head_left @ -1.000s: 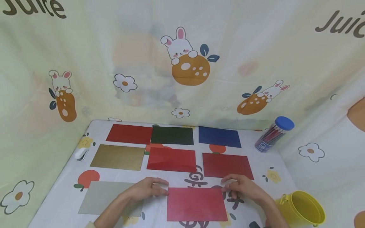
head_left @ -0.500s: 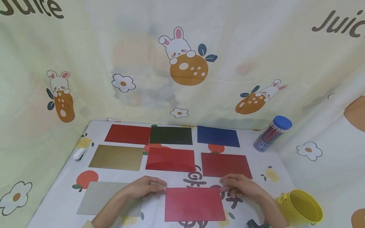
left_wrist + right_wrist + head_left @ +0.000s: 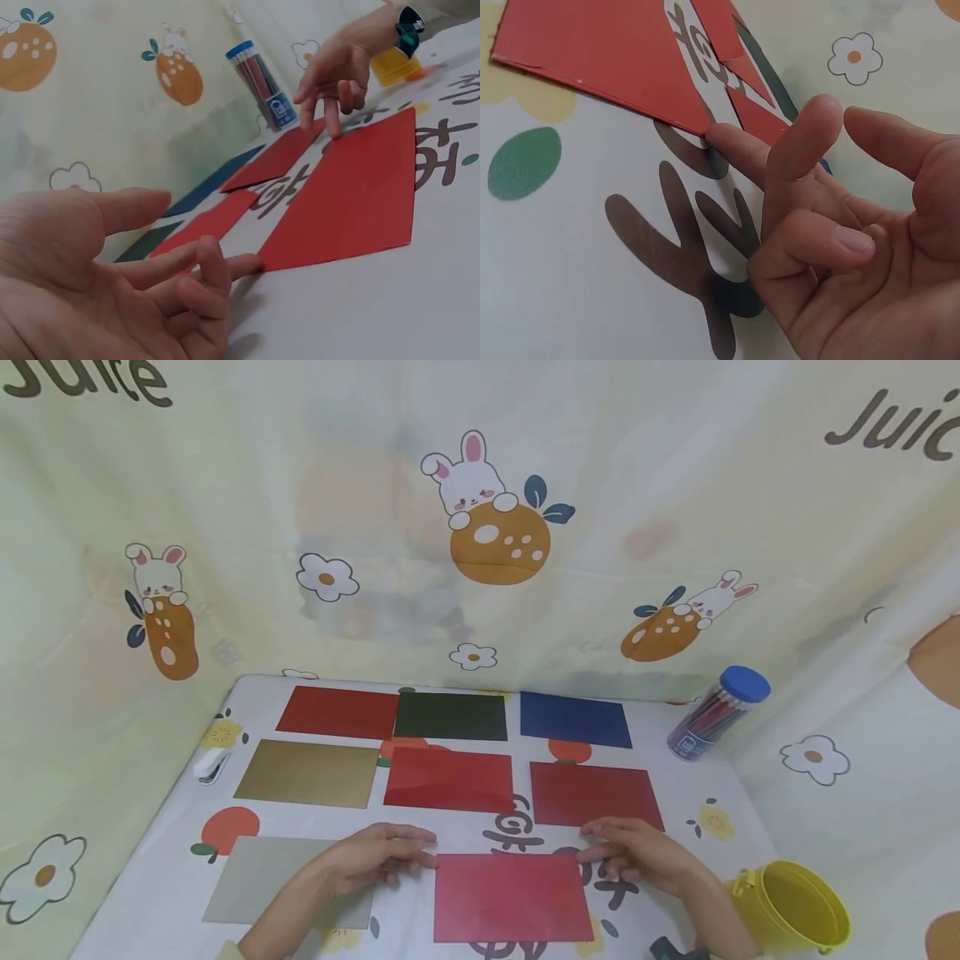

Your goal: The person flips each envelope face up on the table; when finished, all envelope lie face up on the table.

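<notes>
A flat pinkish-red paper rectangle [image 3: 513, 898] lies on the table at the front middle; its near edge looks thick in the right wrist view. One fingertip of my left hand [image 3: 378, 858] touches its far left corner, with the thumb held apart. At the far right corner, a finger of my right hand [image 3: 637, 857] touches the paper while other fingers are bent in the air. Under my left forearm is a pale grey rectangle [image 3: 255, 881], partly hidden. Just beyond my right fingers lies a dark red rectangle [image 3: 596, 795].
Farther back lie a gold rectangle [image 3: 307, 774], a red one [image 3: 448, 779], and a back row with red [image 3: 337, 712], dark green [image 3: 450, 717] and blue [image 3: 576, 720]. A white stapler [image 3: 212, 765] is left; a pencil tube [image 3: 708, 722] and yellow bucket [image 3: 795, 906] are right.
The view shifts slightly. Both hands stay at the paper's far corners, with only small finger movements; the rectangles keep their places.
</notes>
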`<control>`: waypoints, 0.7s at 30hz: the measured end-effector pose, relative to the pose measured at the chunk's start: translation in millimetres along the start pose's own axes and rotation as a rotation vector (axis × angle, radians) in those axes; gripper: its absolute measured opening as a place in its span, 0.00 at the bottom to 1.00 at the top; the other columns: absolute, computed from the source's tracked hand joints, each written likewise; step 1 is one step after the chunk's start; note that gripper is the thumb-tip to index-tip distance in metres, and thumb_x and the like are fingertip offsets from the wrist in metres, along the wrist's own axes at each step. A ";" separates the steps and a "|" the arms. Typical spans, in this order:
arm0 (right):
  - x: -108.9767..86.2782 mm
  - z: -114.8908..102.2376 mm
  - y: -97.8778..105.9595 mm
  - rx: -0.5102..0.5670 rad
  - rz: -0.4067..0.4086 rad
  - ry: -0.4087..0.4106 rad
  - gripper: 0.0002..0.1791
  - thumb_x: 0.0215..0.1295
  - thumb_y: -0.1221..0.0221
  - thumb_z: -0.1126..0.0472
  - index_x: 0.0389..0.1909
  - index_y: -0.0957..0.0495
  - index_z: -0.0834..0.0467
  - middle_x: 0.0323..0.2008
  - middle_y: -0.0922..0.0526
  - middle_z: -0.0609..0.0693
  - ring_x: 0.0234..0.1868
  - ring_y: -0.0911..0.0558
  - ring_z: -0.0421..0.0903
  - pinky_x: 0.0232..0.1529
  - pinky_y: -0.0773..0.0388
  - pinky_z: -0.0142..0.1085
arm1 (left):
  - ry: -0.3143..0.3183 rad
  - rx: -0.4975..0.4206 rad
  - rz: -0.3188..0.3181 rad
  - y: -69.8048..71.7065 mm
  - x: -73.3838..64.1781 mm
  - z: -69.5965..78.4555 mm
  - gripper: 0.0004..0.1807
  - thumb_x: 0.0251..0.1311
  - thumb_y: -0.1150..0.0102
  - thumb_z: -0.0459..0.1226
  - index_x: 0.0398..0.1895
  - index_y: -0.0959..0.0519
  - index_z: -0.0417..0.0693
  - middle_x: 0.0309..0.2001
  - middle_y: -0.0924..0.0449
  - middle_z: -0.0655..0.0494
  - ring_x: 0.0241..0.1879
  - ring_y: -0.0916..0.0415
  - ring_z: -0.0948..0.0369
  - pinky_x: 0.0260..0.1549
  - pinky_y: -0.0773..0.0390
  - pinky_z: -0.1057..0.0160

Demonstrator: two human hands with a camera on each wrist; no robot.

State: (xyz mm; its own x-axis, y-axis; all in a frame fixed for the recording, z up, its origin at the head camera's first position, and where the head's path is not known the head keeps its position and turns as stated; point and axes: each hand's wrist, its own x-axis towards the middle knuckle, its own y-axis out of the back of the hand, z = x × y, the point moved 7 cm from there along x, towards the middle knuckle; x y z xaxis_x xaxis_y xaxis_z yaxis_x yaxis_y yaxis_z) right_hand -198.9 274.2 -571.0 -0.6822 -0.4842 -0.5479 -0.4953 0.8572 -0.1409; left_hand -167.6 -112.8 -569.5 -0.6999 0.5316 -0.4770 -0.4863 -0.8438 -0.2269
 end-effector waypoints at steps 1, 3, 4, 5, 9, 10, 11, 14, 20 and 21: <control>-0.2 -0.1 -1.0 0.012 -0.008 -0.003 0.27 0.78 0.49 0.51 0.67 0.32 0.66 0.56 0.19 0.67 0.25 0.23 0.41 0.24 0.35 0.27 | 0.001 -0.015 -0.012 -1.6 0.7 -0.4 0.25 0.70 0.42 0.43 0.65 0.25 0.40 0.55 0.16 0.43 0.39 0.22 0.60 0.32 0.27 0.68; -0.8 -0.7 -2.7 0.031 -0.027 -0.003 0.28 0.78 0.50 0.51 0.68 0.33 0.66 0.58 0.20 0.67 0.25 0.23 0.41 0.25 0.34 0.27 | -0.001 -0.024 -0.027 -4.7 2.0 -0.2 0.25 0.69 0.41 0.43 0.65 0.25 0.39 0.55 0.16 0.43 0.40 0.21 0.60 0.32 0.28 0.69; -1.2 -1.1 -3.0 0.037 -0.031 -0.001 0.28 0.78 0.50 0.51 0.69 0.33 0.66 0.59 0.21 0.67 0.26 0.23 0.41 0.25 0.33 0.27 | -0.003 -0.023 -0.029 -5.6 2.5 0.3 0.25 0.69 0.41 0.43 0.65 0.25 0.39 0.55 0.16 0.42 0.40 0.21 0.60 0.32 0.28 0.69; -1.5 -1.4 -2.8 0.041 -0.032 -0.002 0.28 0.78 0.50 0.51 0.69 0.34 0.66 0.59 0.21 0.67 0.26 0.23 0.41 0.26 0.33 0.27 | -0.004 -0.016 -0.027 -6.0 2.5 1.3 0.25 0.68 0.40 0.43 0.64 0.25 0.39 0.54 0.16 0.43 0.40 0.20 0.59 0.32 0.28 0.69; -3.5 -2.0 1.2 0.029 -0.009 -0.003 0.29 0.79 0.51 0.49 0.70 0.34 0.66 0.60 0.21 0.66 0.30 0.18 0.44 0.29 0.28 0.27 | -0.008 0.052 0.029 1.3 -1.3 7.1 0.25 0.66 0.38 0.44 0.62 0.22 0.40 0.52 0.15 0.44 0.39 0.20 0.58 0.32 0.27 0.67; -3.6 -1.6 2.0 0.034 -0.004 -0.010 0.30 0.79 0.51 0.48 0.70 0.34 0.66 0.60 0.21 0.66 0.34 0.15 0.47 0.32 0.23 0.29 | -0.004 0.057 0.039 3.9 -2.9 7.8 0.25 0.66 0.38 0.44 0.62 0.23 0.40 0.51 0.15 0.44 0.40 0.18 0.57 0.33 0.24 0.67; -3.5 -1.0 2.3 0.047 -0.005 -0.018 0.31 0.79 0.52 0.47 0.70 0.35 0.66 0.60 0.21 0.66 0.39 0.13 0.51 0.37 0.19 0.32 | -0.002 0.055 0.040 5.8 -4.7 8.4 0.25 0.67 0.38 0.43 0.63 0.23 0.39 0.52 0.15 0.43 0.42 0.17 0.55 0.35 0.21 0.65; -0.7 1.1 0.9 0.107 -0.015 -0.036 0.35 0.79 0.55 0.43 0.72 0.38 0.67 0.61 0.22 0.67 0.55 0.16 0.60 0.53 0.18 0.47 | 0.009 0.005 0.012 7.6 -8.2 7.4 0.27 0.69 0.40 0.41 0.65 0.27 0.35 0.54 0.17 0.41 0.49 0.16 0.50 0.44 0.15 0.57; 4.9 1.9 -5.2 0.195 -0.042 -0.049 0.43 0.78 0.58 0.36 0.75 0.46 0.67 0.63 0.24 0.69 0.62 0.22 0.65 0.60 0.26 0.56 | 0.032 -0.100 -0.037 2.4 -7.4 2.5 0.29 0.72 0.44 0.42 0.68 0.33 0.32 0.57 0.20 0.38 0.55 0.19 0.46 0.51 0.18 0.50; 5.3 2.4 -6.1 0.201 -0.046 -0.053 0.43 0.77 0.58 0.35 0.75 0.46 0.68 0.63 0.24 0.69 0.62 0.22 0.65 0.60 0.26 0.56 | 0.035 -0.111 -0.035 2.1 -7.3 1.8 0.29 0.72 0.45 0.43 0.69 0.33 0.32 0.57 0.20 0.38 0.55 0.19 0.45 0.51 0.18 0.50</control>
State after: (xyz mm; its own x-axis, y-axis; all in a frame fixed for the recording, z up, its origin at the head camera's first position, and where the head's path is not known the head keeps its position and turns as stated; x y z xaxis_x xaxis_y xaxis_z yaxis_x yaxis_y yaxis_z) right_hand -198.2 266.9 -575.0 -0.6293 -0.5186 -0.5788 -0.4044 0.8546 -0.3259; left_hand -164.4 -118.3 -564.9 -0.6636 0.5597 -0.4963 -0.4481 -0.8287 -0.3353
